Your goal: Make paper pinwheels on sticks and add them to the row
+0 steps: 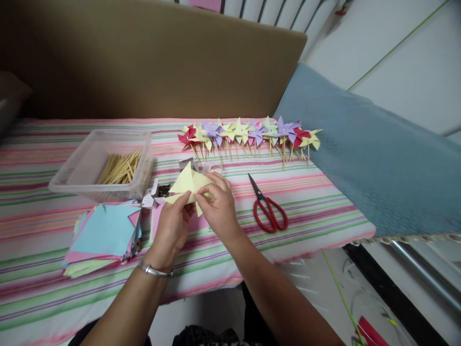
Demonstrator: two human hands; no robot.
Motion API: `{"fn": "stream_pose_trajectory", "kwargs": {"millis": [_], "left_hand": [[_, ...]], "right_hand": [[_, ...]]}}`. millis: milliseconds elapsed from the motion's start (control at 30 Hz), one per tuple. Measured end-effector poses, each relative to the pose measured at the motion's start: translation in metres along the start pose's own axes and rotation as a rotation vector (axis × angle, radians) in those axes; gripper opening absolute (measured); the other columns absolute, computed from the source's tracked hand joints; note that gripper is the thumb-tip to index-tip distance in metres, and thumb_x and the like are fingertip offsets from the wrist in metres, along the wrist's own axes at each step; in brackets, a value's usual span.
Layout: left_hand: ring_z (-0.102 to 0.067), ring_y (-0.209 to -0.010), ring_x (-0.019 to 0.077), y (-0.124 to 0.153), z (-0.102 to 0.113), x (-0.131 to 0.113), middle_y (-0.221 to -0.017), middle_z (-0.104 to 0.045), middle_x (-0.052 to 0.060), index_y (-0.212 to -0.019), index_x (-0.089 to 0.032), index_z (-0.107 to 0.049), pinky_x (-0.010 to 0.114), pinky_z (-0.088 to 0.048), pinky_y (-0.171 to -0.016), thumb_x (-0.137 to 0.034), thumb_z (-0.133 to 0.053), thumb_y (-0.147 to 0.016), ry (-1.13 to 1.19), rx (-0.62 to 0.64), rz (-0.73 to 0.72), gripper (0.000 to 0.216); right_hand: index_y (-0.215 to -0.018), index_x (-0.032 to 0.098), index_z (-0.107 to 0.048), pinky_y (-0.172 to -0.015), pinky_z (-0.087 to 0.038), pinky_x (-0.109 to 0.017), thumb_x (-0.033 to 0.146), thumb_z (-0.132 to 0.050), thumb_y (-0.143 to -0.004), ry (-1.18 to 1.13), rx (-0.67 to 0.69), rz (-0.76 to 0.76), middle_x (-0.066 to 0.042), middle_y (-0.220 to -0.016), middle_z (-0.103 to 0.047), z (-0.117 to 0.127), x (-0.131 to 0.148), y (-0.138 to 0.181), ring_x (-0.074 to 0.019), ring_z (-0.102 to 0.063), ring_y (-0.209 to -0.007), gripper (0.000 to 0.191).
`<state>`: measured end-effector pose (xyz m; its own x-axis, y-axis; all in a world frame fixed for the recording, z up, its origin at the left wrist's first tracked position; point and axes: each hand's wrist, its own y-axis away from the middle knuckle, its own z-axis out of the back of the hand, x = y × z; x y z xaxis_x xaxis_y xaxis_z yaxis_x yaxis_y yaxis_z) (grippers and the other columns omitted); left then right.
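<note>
While our left fingers (183, 200) and right fingers (209, 194) closely pinch paper (190, 181), we have pinwheels (242, 130) toward the bench's (320, 206) far right corner, scissors (260, 195) nearer.

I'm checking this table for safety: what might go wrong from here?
The yellow paper, held in the left hand and right hand, might crease or tear. The open box of small dark pieces sits close to the left hand, so a nudge could spill them. The red-handled scissors lie uncovered near the right hand, which might brush the blade.
</note>
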<state>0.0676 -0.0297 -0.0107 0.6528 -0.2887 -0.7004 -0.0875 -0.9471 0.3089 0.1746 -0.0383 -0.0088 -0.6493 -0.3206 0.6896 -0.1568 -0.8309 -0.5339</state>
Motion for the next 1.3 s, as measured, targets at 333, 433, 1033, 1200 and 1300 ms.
{"fn": "stream_pose_trajectory", "kwargs": {"millis": [333,433,1033,1200,1300], "left_hand": [[-0.065,-0.089,0.0176,0.004,-0.003,0.001,-0.105,-0.071,0.007,-0.103,-0.016,-0.068,0.026,-0.049,-0.075,-0.017,-0.075,-0.065,-0.034,0.039,-0.027,0.038],[-0.066,-0.083,0.0162,0.003,-0.001,0.0,-0.099,-0.072,0.005,-0.099,-0.015,-0.069,0.024,-0.05,-0.071,-0.015,-0.075,-0.063,-0.046,0.004,-0.041,0.036],[-0.068,-0.077,0.0223,0.005,-0.001,0.006,-0.091,-0.074,0.01,-0.097,-0.012,-0.07,0.03,-0.053,-0.068,-0.016,-0.077,-0.057,-0.287,0.078,0.118,0.041],[-0.068,-0.076,0.0195,0.002,0.001,0.009,-0.085,-0.074,0.01,-0.087,-0.012,-0.071,0.026,-0.051,-0.07,-0.018,-0.078,-0.058,-0.228,0.095,0.13,0.03],[-0.068,-0.073,0.0183,0.002,0.001,0.008,-0.083,-0.074,0.009,-0.087,-0.012,-0.072,0.026,-0.051,-0.069,-0.02,-0.079,-0.058,-0.176,0.091,0.135,0.031]], "right_hand": [[-0.07,0.02,-0.059,-0.103,-0.035,-0.045,0.016,-0.063,-0.074,0.008,-0.003,-0.05,-0.011,-0.121,-0.058,-0.002,0.002,0.002,-0.0245,-0.045,-0.121,0.007],[-0.075,0.02,-0.06,-0.103,-0.036,-0.044,0.016,-0.064,-0.073,-0.024,0.007,-0.068,-0.012,-0.12,-0.058,0.002,0.003,0.0,-0.0246,-0.047,-0.12,0.006],[-0.108,0.023,-0.058,-0.055,-0.049,-0.024,0.012,-0.07,-0.059,-0.77,0.493,-0.649,0.001,-0.082,-0.069,0.034,-0.021,-0.02,-0.0173,-0.064,-0.068,0.052],[-0.105,0.022,-0.059,-0.058,-0.05,-0.025,0.014,-0.07,-0.058,-0.8,0.349,-0.652,0.002,-0.082,-0.069,0.027,-0.021,-0.019,-0.0183,-0.065,-0.072,0.049],[-0.106,0.022,-0.057,-0.062,-0.052,-0.026,0.015,-0.069,-0.058,-0.857,0.286,-0.652,0.0,-0.087,-0.069,0.022,-0.018,-0.017,-0.0192,-0.066,-0.078,0.05]]}}
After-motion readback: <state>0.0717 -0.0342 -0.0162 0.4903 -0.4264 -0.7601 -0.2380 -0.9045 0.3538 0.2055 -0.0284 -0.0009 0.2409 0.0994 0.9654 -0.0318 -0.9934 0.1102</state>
